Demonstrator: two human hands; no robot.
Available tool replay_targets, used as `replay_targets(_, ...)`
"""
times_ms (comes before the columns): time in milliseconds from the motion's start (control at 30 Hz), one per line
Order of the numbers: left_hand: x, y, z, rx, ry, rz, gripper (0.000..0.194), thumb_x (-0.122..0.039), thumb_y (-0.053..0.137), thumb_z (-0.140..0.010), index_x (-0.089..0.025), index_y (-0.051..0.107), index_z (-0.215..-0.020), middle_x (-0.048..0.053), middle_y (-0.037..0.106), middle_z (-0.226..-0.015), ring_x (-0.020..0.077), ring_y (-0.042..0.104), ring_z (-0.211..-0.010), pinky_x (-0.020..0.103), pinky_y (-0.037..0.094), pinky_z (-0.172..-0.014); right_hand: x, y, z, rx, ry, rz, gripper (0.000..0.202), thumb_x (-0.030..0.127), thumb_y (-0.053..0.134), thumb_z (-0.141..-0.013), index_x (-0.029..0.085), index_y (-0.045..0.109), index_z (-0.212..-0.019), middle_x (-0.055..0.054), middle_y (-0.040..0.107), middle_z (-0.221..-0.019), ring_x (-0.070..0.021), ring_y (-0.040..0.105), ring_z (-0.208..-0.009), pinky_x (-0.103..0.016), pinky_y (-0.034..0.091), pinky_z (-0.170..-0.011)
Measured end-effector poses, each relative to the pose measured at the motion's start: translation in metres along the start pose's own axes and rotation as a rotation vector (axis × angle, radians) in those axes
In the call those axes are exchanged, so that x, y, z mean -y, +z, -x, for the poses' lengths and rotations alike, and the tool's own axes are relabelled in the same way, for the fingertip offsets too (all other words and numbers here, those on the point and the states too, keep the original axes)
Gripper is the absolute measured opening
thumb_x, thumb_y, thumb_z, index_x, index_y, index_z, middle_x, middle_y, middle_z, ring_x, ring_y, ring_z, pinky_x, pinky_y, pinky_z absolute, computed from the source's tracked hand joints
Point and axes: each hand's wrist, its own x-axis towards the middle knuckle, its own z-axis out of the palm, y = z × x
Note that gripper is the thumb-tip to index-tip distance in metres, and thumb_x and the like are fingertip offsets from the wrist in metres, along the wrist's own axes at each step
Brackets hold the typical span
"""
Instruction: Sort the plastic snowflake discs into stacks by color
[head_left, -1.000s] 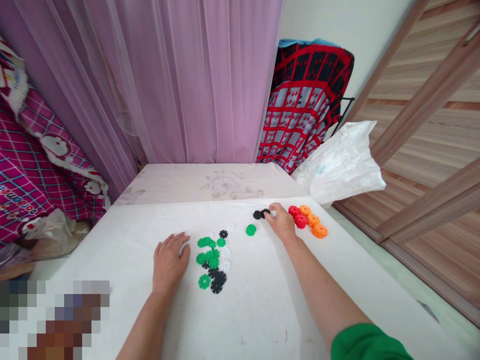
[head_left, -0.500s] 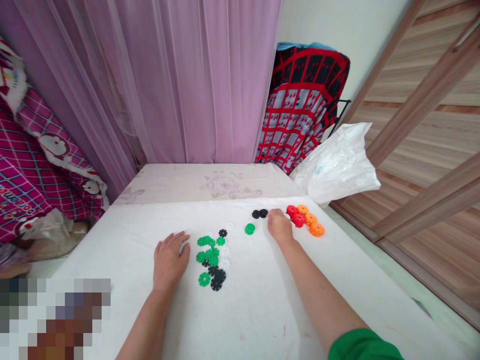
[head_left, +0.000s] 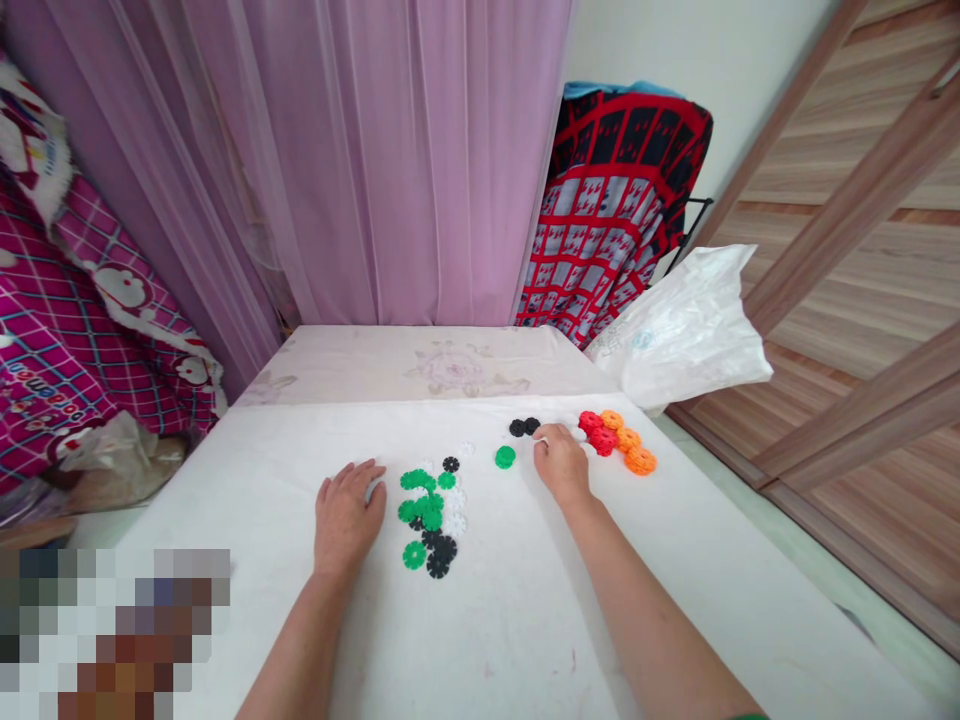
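Note:
Flat notched discs lie on the white-covered table. Green discs, black discs and pale white discs form a loose heap near the middle. My left hand rests just left of this heap, fingers apart, holding nothing. My right hand is further right, its fingers bent and drawn together; whatever they hold is hidden. It is close to two black discs and a green stack. Red discs and orange discs lie beyond it to the right, with a bit of white between.
The table has a floral strip at its far edge. A white plastic bag hangs at the right back corner. Behind are a purple curtain and red-black patterned cloth. Pink plaid fabric is at left.
The whole view has shifted slightly, so everything sits a little further right. My right hand has moved slightly down and away from the black discs. My left hand stays beside the heap.

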Motion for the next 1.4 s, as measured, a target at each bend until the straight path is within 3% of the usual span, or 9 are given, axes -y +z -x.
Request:
replay_targets(167, -0.001, -0.001, 0.000, -0.009, -0.012, 0.010, 0.034, -0.029, 0.043, -0.087, -0.026, 0.068, -0.109, 0.004, 0.064, -0.129, 0.0276, 0.050, -0.128, 0.053, 0.031, -0.110, 0.045, 0.006, 0.029, 0.102, -0.329, -0.189, 0.022, 0.014, 0.050, -0.081, 0.025, 0.066, -0.091, 0.000, 0.068, -0.096, -0.0160, 0.059, -0.088, -0.027, 0.044, -0.080)
replay_targets(333, 0.000, 0.001, 0.001, -0.015, -0.005, 0.026, 0.034, -0.027, 0.043, -0.087, -0.026, 0.067, -0.110, 0.004, 0.063, -0.129, 0.0267, 0.049, -0.129, 0.052, 0.029, -0.111, 0.079, 0.009, 0.031, 0.299, -0.586, -0.119, 0.029, 0.009, 0.055, -0.079, 0.027, 0.066, -0.099, 0.000, 0.069, -0.106, -0.0188, 0.053, -0.101, -0.030, 0.042, -0.087)
replay_targets(567, -0.001, 0.002, 0.001, -0.037, -0.001, 0.031, 0.033, -0.026, 0.044, -0.086, -0.026, 0.067, -0.109, 0.004, 0.064, -0.129, 0.0265, 0.050, -0.128, 0.052, 0.030, -0.111, 0.089, 0.007, 0.018, 0.407, -0.676, 0.005, 0.025, 0.013, 0.060, -0.081, 0.028, 0.067, -0.101, -0.002, 0.068, -0.093, -0.0195, 0.053, -0.102, -0.030, 0.037, -0.082)
replay_targets(867, 0.000, 0.001, 0.000, -0.019, -0.001, 0.022, 0.034, -0.028, 0.042, -0.087, -0.025, 0.067, -0.111, 0.004, 0.063, -0.130, 0.0270, 0.049, -0.129, 0.052, 0.029, -0.111, 0.097, 0.013, 0.009, 0.436, -0.711, 0.066, 0.033, 0.018, 0.063, -0.075, 0.021, 0.064, -0.108, -0.005, 0.070, -0.098, -0.0212, 0.056, -0.094, -0.031, 0.037, -0.083)
replay_targets(1000, 0.000, 0.001, 0.001, -0.013, -0.002, 0.028, 0.034, -0.028, 0.042, -0.087, -0.025, 0.067, -0.111, 0.004, 0.063, -0.130, 0.0269, 0.049, -0.129, 0.051, 0.029, -0.111, 0.083, 0.000, -0.006, 0.333, -0.612, -0.005, 0.037, 0.020, 0.063, -0.076, 0.022, 0.061, -0.113, -0.002, 0.071, -0.100, -0.0196, 0.058, -0.095, -0.030, 0.038, -0.085)
replay_targets(1167, 0.000, 0.000, 0.001, 0.005, -0.013, 0.023, 0.035, -0.030, 0.041, -0.088, -0.025, 0.066, -0.112, 0.003, 0.062, -0.132, 0.0271, 0.047, -0.130, 0.051, 0.027, -0.112, 0.036, -0.017, -0.036, 0.176, -0.340, 0.019, 0.033, 0.020, 0.062, -0.078, 0.022, 0.060, -0.110, -0.001, 0.071, -0.099, -0.0188, 0.060, -0.092, -0.029, 0.039, -0.080)
replay_targets(1267, 0.001, 0.001, 0.000, 0.007, -0.012, 0.018, 0.035, -0.030, 0.041, -0.088, -0.025, 0.066, -0.112, 0.003, 0.062, -0.131, 0.0273, 0.047, -0.130, 0.051, 0.028, -0.112, 0.013, -0.018, -0.047, 0.190, -0.277, 0.084, 0.033, 0.021, 0.063, -0.078, 0.022, 0.060, -0.111, -0.001, 0.072, -0.099, -0.0202, 0.060, -0.094, -0.029, 0.039, -0.078)
replay_targets(1400, 0.002, 0.002, 0.000, -0.015, 0.000, 0.012, 0.033, -0.029, 0.043, -0.087, -0.026, 0.067, -0.110, 0.003, 0.063, -0.130, 0.0271, 0.049, -0.128, 0.051, 0.029, -0.112, 0.002, -0.013, -0.049, 0.217, -0.271, 0.119, 0.034, 0.020, 0.063, -0.077, 0.022, 0.060, -0.111, -0.001, 0.072, -0.100, -0.0205, 0.060, -0.095, -0.029, 0.038, -0.077)
